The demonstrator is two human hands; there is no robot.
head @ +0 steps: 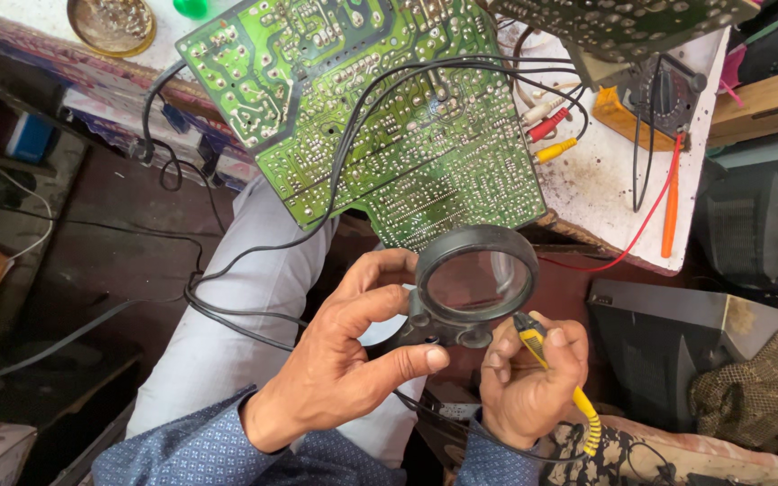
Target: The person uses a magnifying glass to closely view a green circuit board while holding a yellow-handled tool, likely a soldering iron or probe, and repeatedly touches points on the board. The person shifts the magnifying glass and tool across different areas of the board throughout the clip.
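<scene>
My left hand (pixel 344 360) grips the black frame of a round magnifying glass (pixel 476 283) by its lower left side, thumb and fingers around the base. My right hand (pixel 533 378) is closed on a yellow probe (pixel 551 369) whose black tip points up toward the lens rim, and its fingers also touch the magnifier's base. Just above the lens, a large green circuit board (pixel 380 117) lies solder side up, overhanging the white bench (pixel 601 193). Black wires (pixel 335 180) cross the board and hang down over my lap.
On the bench sit a multimeter (pixel 655 99), an orange-red probe (pixel 671 198) with a red lead, and red, white and yellow plugs (pixel 551 126). A brass dish (pixel 112 22) sits at top left. A dark box-shaped set (pixel 677 333) stands at right, and a second circuit board (pixel 623 22) at top right.
</scene>
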